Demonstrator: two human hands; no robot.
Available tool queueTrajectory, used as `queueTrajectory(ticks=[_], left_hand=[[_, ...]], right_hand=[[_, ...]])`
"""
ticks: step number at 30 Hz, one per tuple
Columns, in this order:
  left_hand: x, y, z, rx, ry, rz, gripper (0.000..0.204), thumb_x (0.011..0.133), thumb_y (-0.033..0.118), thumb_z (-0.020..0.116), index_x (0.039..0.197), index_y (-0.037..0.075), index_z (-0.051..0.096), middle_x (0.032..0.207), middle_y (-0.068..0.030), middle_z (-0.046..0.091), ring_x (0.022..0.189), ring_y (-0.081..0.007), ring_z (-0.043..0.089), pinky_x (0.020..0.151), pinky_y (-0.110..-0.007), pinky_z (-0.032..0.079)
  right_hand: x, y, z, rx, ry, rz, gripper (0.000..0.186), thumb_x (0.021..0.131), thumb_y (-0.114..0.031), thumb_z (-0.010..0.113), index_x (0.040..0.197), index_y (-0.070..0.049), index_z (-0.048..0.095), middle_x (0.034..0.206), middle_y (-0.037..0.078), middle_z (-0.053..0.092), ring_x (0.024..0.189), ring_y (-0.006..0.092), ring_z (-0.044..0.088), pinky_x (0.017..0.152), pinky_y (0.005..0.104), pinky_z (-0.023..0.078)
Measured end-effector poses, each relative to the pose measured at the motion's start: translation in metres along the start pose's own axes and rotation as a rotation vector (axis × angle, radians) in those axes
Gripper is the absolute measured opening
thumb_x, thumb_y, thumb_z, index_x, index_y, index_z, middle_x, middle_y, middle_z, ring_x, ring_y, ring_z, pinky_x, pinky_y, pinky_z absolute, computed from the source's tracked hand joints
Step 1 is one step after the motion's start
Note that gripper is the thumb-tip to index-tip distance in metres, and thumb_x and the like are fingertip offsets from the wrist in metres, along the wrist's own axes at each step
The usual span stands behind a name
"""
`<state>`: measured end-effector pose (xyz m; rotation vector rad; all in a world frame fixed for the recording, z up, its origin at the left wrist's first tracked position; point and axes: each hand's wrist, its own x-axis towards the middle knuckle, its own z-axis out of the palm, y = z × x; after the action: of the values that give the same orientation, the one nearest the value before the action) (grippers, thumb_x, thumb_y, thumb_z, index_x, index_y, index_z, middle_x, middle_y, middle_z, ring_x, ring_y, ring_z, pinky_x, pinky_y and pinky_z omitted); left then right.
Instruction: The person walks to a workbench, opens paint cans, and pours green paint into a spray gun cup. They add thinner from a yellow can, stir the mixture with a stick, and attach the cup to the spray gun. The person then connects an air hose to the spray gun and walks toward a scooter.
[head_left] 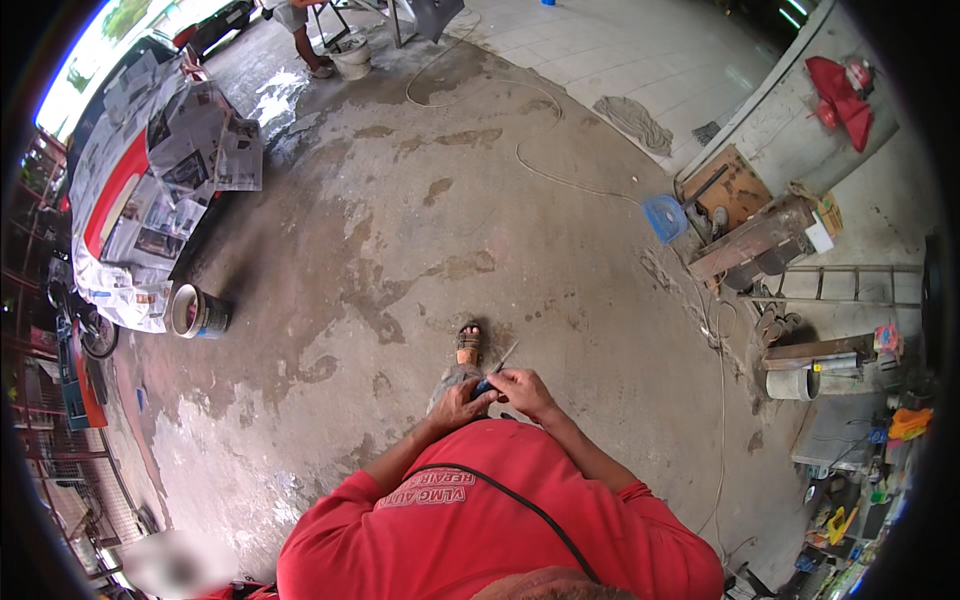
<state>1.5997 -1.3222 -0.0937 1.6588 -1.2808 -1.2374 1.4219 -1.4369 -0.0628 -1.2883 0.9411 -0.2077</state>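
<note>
Just above my red-shirted belly, my left hand [464, 402] is closed on the blue handle of a small tool [483, 385] with a thin pale shaft, which points up and to the right. My right hand [525, 392] grips the same tool from the right, fingers curled beside the handle; the exact kind of tool is too small to tell. A sandalled foot [468, 340] shows on the concrete floor just beyond my hands. A dark cord or strap [520, 525] runs across my shirt.
At left stand a newspaper-covered car [180, 150] and a bucket [200, 312]. Another person's legs [300, 45] are at the top beside a pail [352, 60]. A hose [560, 180] trails across the floor [380, 230]. Boards [740, 245], a ladder [850, 285] and cluttered tools [840, 520] line the right wall.
</note>
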Motion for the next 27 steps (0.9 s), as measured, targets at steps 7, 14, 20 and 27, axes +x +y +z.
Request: queueTrajectory(ticks=[7, 14, 20, 27], left_hand=[[0.287, 0.138, -0.120, 0.396, -0.317, 0.335, 0.040, 0.098, 0.043, 0.063, 0.093, 0.003, 0.060, 0.082, -0.0210, 0.064, 0.078, -0.0428, 0.065, 0.067, -0.052, 0.048], [0.561, 0.178, -0.121, 0.481, -0.246, 0.654, 0.024, 0.082, 0.025, 0.076, 0.084, 0.006, 0.062, 0.079, -0.0158, 0.064, 0.074, -0.0393, 0.065, 0.065, -0.050, 0.049], [0.699, 0.209, -0.122, 0.467, -0.480, 0.076, 0.031, 0.085, 0.038, 0.076, 0.093, 0.008, 0.071, 0.079, -0.0174, 0.069, 0.078, -0.0379, 0.069, 0.069, -0.048, 0.052], [0.888, 0.243, -0.152, 0.573, -0.344, 0.177, 0.030, 0.091, 0.040, 0.070, 0.089, 0.010, 0.073, 0.077, -0.0184, 0.069, 0.076, -0.0383, 0.070, 0.067, -0.050, 0.052]], right_hand=[[0.137, -0.153, -0.162, 0.562, 0.485, -0.097, 0.020, 0.100, -0.025, 0.069, 0.102, -0.005, 0.073, 0.095, 0.008, 0.077, 0.083, 0.0185, 0.076, 0.062, 0.0269, 0.059], [0.262, -0.217, -0.316, 0.607, 0.592, -0.137, 0.021, 0.101, -0.015, 0.066, 0.113, 0.002, 0.070, 0.099, 0.012, 0.076, 0.084, 0.0212, 0.077, 0.061, 0.0267, 0.059], [0.404, -0.256, -0.462, 0.268, 0.198, -0.015, 0.028, 0.100, -0.009, 0.062, 0.124, 0.005, 0.066, 0.101, 0.012, 0.076, 0.087, 0.0203, 0.077, 0.064, 0.0266, 0.060], [0.563, -0.398, -0.611, -0.468, -0.165, 0.004, 0.031, 0.100, -0.025, 0.065, 0.114, 0.001, 0.073, 0.083, 0.010, 0.075, 0.066, 0.0135, 0.069, 0.061, 0.0292, 0.055]])
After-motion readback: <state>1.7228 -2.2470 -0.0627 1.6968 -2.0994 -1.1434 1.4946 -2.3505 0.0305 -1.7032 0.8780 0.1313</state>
